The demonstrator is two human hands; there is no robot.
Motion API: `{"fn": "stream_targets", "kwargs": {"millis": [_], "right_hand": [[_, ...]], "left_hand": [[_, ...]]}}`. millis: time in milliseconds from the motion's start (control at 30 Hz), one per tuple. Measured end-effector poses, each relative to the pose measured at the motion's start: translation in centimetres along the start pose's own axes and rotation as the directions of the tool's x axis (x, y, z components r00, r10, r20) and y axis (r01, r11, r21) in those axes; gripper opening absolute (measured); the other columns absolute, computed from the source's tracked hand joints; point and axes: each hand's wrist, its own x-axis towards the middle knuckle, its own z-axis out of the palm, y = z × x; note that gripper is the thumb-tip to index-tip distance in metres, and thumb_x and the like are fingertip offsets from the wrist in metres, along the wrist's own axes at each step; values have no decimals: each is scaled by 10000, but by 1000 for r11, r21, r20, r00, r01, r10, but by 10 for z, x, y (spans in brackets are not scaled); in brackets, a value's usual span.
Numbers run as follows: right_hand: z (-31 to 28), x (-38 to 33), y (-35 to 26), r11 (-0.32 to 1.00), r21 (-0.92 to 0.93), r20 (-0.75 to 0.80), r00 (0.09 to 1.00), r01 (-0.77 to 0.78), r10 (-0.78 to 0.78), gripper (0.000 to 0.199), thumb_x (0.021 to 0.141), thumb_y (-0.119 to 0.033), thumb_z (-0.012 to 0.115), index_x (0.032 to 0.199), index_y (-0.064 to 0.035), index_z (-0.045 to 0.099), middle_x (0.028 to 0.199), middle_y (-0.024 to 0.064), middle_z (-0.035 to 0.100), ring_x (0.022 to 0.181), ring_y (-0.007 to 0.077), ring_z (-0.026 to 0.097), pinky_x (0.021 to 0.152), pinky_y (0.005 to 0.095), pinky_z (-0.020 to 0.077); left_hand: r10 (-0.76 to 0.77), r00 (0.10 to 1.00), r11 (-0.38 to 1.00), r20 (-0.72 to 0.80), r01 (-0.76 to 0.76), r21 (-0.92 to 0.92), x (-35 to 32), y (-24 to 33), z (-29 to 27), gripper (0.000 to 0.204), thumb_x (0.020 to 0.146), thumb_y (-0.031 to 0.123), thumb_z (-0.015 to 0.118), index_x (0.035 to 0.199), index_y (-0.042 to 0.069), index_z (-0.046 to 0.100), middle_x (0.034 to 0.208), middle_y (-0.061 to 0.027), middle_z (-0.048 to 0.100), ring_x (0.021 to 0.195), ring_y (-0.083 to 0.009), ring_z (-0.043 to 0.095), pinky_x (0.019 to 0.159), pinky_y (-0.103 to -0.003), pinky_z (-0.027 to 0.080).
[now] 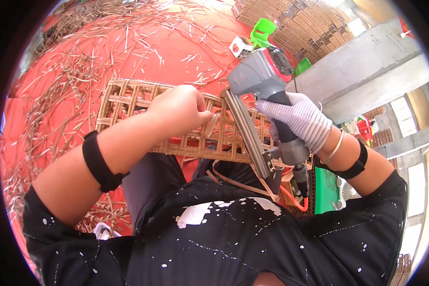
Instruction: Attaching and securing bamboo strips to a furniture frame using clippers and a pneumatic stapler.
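Observation:
Across my lap lies a long woven wicker frame with square openings, its far side tilted away. My bare left hand is closed over its middle, thumb and fingers pinching the end of a thin brown strip. My right hand, in a pale knitted glove, is wrapped around the dark handle of a grey air staple gun. The gun's long metal magazine slants over the frame's right part, and its nose is at the frame's far rim. Whether the nose touches the rim, I cannot tell.
An orange air hose runs from the gun's handle. Loose strips litter the red floor covering. Beyond stand a bright green chair, a small white box and stacked woven pieces. A concrete ledge rises at right.

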Motion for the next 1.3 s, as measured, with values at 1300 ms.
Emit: {"fn": "stream_targets", "kwargs": {"millis": [1300], "right_hand": [[19,-28,25,974,228,14,1000,3,-7,293,804,-306,746,893,-42,656,623,19,589,544,104,577,508,260,457]], "left_hand": [[135,988,965,-73,-114,237,7,-2,-1,258,728,291,726,813,48,699,744,-158,649,719,-303,645,666,-389,502]]}}
